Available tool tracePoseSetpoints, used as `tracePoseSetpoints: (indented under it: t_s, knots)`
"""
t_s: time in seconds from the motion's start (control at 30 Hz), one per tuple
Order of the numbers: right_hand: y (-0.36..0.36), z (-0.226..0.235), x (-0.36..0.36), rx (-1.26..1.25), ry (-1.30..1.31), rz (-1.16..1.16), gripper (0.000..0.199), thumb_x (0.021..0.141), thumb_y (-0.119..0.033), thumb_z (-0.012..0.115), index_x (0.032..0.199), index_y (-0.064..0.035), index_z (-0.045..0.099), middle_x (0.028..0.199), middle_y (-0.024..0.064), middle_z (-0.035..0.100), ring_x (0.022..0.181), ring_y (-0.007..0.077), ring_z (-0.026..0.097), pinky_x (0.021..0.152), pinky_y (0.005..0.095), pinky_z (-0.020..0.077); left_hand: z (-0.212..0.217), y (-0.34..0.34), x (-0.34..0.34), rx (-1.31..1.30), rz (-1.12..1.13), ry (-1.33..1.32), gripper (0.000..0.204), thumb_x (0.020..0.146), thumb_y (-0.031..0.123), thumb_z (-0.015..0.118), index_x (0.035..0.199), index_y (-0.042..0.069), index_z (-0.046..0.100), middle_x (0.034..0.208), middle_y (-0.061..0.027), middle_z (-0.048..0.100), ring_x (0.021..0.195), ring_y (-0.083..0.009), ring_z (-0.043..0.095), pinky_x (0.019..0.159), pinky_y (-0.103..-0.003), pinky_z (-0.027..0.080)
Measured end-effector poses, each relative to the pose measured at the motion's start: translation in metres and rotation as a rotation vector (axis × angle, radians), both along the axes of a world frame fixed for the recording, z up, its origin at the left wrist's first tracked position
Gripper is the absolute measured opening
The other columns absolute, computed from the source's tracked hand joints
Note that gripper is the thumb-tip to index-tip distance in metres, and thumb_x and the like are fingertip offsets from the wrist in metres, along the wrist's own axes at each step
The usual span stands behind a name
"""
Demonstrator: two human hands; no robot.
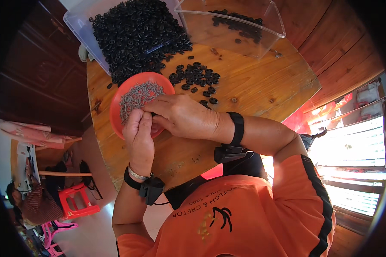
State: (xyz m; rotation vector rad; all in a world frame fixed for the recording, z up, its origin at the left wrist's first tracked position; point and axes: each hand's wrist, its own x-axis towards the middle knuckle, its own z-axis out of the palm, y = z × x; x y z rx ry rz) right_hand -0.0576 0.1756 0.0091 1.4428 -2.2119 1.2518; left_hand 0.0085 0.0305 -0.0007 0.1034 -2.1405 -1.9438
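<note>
Over the near side of a red-orange bowl (pixel 114 112), my two hands meet fingertip to fingertip. Small grey screws (pixel 138 95) fill the bowl in a loose heap. My left hand (pixel 140 139) is closed in a pinch, thumb up. From the right, my right hand (pixel 185 115) reaches across with its fingers bent and pressed together. A small dark bit shows between the fingertips, but the fingers hide most of it. Just beyond my right hand lies a loose group of small black oval parts with holes (pixel 197 75).
A see-through plastic bin (pixel 76 26) at the back left holds a great heap of the black parts, some spilling onto the wooden table (pixel 253 92). A second see-through box (pixel 261 40) stands back right with fewer black pieces. A red stool (pixel 78 201) is on the floor at left.
</note>
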Motion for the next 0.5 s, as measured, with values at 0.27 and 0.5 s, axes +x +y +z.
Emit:
tracePoseSetpoints:
  t_s: [0.27, 0.5]
  knots:
    - [-0.0019, -0.0002, 0.0002, -0.022, 0.061, 0.001, 0.022, 0.079, -0.009, 0.062, 0.099, -0.0016, 0.059, 0.088, 0.014, 0.062, 0.081, 0.0311, 0.062, 0.069, 0.0386, 0.0516, 0.0005, 0.0042, 0.0008, 0.058, 0.004, 0.075, 0.021, 0.097, 0.015, 0.046, 0.082, 0.002, 0.052, 0.072, -0.0004, 0.057, 0.063, -0.0047, 0.052, 0.059, -0.02, 0.045]
    - [-0.0009, -0.0027, -0.0025, -0.025, 0.035, 0.043, 0.015, 0.08, -0.009, 0.062, 0.094, -0.0032, 0.06, 0.08, 0.0103, 0.063, 0.073, 0.0283, 0.063, 0.064, 0.0358, 0.0516, 0.0003, 0.0036, 0.0057, 0.034, 0.034, 0.08, 0.022, 0.097, 0.016, 0.046, 0.08, 0.002, 0.052, 0.068, 0.0008, 0.052, 0.062, -0.0053, 0.047, 0.057, -0.021, 0.041]
